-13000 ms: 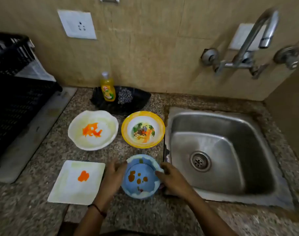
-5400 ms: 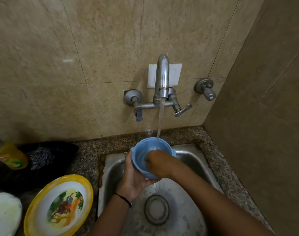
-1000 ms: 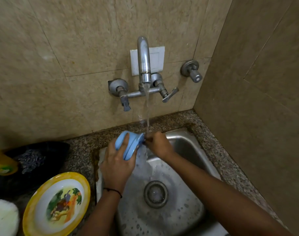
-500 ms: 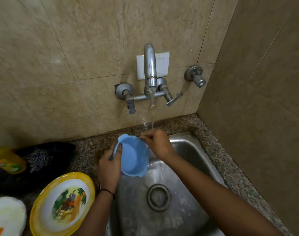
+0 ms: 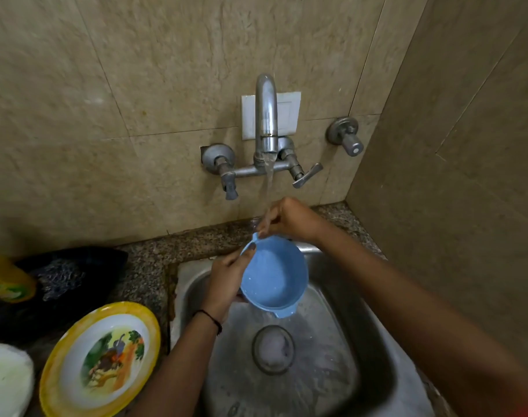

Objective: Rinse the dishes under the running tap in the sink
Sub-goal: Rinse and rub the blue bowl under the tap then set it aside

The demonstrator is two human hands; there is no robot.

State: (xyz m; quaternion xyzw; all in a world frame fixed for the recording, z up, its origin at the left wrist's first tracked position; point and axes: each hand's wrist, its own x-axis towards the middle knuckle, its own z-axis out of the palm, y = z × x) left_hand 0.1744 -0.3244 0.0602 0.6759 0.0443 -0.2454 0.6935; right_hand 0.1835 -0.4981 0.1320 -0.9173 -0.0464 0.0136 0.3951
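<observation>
Blue plastic bowl (image 5: 273, 278), with small tab handles at the rim, is held tilted over the steel sink (image 5: 359, 341), its open side turned towards the camera. The interior is seen to be wet and beaded with droplets; no food residue can be made out in it.

Left hand (image 5: 226, 281): closed around the bowl's left wall from behind, the thumb laid over the rim near the upper tab.

Right hand (image 5: 290, 219): fingers pinched together on the upper tab handle, directly beneath the tap (image 5: 266, 115). A stream of water (image 5: 269, 179) is seen falling from the spout onto this hand and the top edge of the bowl; water is spilling off the bowl's lower edge towards the drain (image 5: 273, 349).

Sink basin: wet, with foamy water gathered over the drain strainer.

On the granite counter (image 5: 154, 260), left of the sink and well apart from the hands:
- yellow-rimmed plate (image 5: 102, 359), with a printed picture at its centre, lying flat and just beside the sink edge;
- white plate (image 5: 5, 380), partly cut off by the frame's edge;
- black dish (image 5: 64, 284), containing a steel scourer (image 5: 61, 279);
- yellow bottle (image 5: 7, 279), blurred, resting against the black dish.
</observation>
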